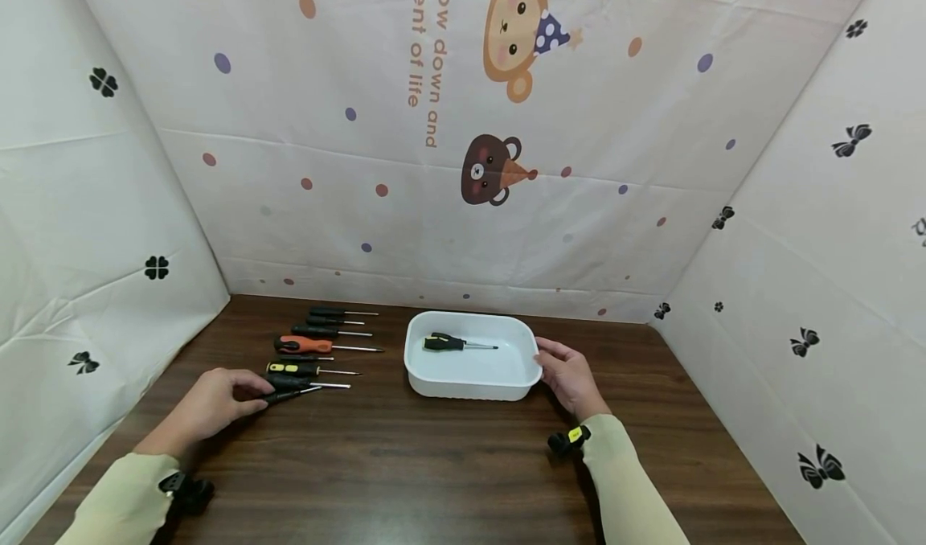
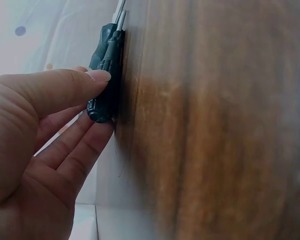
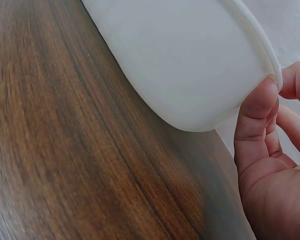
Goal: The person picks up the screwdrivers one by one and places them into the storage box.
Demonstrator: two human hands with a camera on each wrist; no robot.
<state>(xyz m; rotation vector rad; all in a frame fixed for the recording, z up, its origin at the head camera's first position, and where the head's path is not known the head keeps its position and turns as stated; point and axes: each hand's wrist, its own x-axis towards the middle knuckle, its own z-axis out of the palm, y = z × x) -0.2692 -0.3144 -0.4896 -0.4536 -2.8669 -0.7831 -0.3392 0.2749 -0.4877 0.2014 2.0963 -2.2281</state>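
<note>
My left hand [image 1: 217, 404] is at the near end of a row of screwdrivers, thumb and fingers pinching the black handle of the nearest screwdriver [image 2: 110, 57]. Another black-handled screwdriver [image 1: 288, 382] lies right beside it, its shaft pointing right. With its thumb inside and fingers outside, my right hand [image 1: 571, 380] grips the right rim of a white plastic tray [image 1: 470, 389]. Inside the tray lies a short black and green-yellow screwdriver [image 1: 444, 342], tip to the right. The right wrist view shows the thumb [image 3: 260, 102] against the tray's rim.
Farther back in the row lie an orange and black screwdriver [image 1: 307, 345], a yellow and black one [image 1: 289, 367] and several slim black ones. Patterned white cloth [image 1: 434, 231] walls the brown wooden table [image 1: 434, 465] at the back and both sides.
</note>
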